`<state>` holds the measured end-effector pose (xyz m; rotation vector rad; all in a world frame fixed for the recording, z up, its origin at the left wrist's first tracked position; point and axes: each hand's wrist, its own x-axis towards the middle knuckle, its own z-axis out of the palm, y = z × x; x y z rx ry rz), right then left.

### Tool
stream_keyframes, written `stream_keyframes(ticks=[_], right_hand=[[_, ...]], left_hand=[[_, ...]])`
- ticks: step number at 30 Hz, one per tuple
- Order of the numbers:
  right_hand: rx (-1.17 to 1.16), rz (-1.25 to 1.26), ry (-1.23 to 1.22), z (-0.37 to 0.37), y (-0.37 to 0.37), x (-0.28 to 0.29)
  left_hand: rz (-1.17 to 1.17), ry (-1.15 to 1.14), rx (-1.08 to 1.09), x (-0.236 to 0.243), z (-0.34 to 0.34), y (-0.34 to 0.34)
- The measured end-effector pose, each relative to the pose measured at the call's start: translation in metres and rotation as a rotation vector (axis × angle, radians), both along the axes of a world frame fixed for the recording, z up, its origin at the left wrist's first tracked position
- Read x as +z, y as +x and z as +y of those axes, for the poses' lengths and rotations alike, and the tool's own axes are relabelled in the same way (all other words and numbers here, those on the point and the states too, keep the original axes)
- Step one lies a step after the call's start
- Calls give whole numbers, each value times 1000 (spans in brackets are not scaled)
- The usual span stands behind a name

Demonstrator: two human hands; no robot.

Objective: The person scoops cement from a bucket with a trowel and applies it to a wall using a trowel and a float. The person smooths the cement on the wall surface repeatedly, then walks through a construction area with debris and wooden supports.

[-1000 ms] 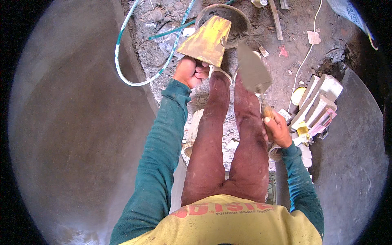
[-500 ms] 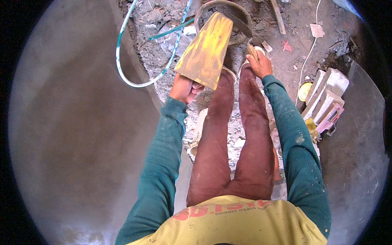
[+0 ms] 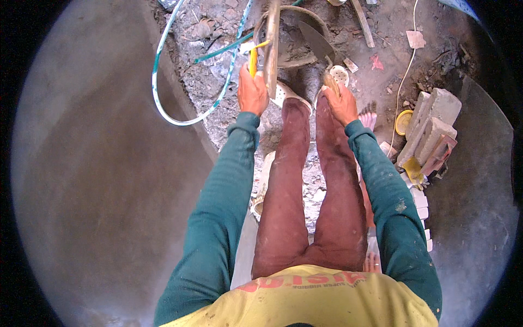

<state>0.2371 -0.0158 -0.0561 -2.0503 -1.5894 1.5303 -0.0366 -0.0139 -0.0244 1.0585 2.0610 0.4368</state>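
Observation:
My left hand is closed round the yellow handle of a plastering float. The float stands on edge, its mortar-smeared board seen as a narrow brown strip. My right hand grips the wooden handle of a pointed trowel. The trowel's grey metal blade reaches over a round mortar bucket beyond my feet. What lies inside the bucket is partly covered by the float and the blade. My light perforated clogs are just on the near side of the bucket.
A clear-and-green hose loops at the left over rubble. Concrete blocks and a yellow lid sit at the right. A white cable and a wooden stick lie farther off. Another person's bare foot shows beside my right arm.
My left hand has turned the float from showing its broad yellow face to edge-on, and moved slightly right. My right hand with the trowel has shifted slightly left and nearer.

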Motion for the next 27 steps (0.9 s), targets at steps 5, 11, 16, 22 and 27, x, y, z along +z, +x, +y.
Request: stream_keyframes(ticks=[5, 11, 16, 22, 27], right_hand=[[-28, -8, -73, -13, 4, -1], [-216, 145, -318, -35, 9, 4], [-411, 236, -436, -34, -7, 31], [-425, 283, -487, -35, -15, 46], [-313, 146, -362, -24, -13, 84]], left_hand=[[164, -66, 103, -44, 16, 5], [254, -165, -1, -100, 8, -1], [263, -227, -103, -124, 8, -16], [223, -154, -287, -122, -10, -55], [92, -144, -316, -46, -57, -47]])
